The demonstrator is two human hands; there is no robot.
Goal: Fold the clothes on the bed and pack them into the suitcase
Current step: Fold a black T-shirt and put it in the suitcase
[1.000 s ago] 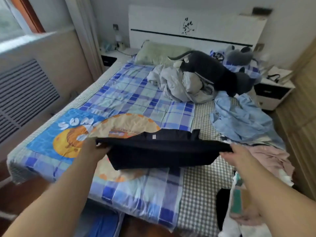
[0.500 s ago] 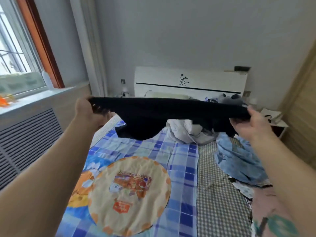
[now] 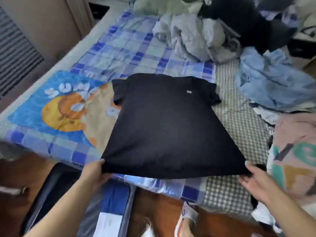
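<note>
A black T-shirt (image 3: 167, 124) with a small white chest mark lies spread flat on the bed (image 3: 130, 48), collar end far from me. My left hand (image 3: 94, 173) pinches its near left hem corner. My right hand (image 3: 254, 178) holds the near right hem corner. An open suitcase (image 3: 109, 209) with folded blue and white items inside sits on the floor below the bed's near edge, under my left forearm.
Loose clothes lie on the bed: a pale grey heap (image 3: 193, 35), a dark garment (image 3: 248, 23), a light blue shirt (image 3: 273, 82) and a pink printed piece (image 3: 294, 151) at the right. A radiator cover (image 3: 15, 52) stands at left. Brown floor (image 3: 162, 212) shows below.
The black T-shirt was held up in the air, stretched between both hands; it now lies flat on the bed, with my hands down at its near hem.
</note>
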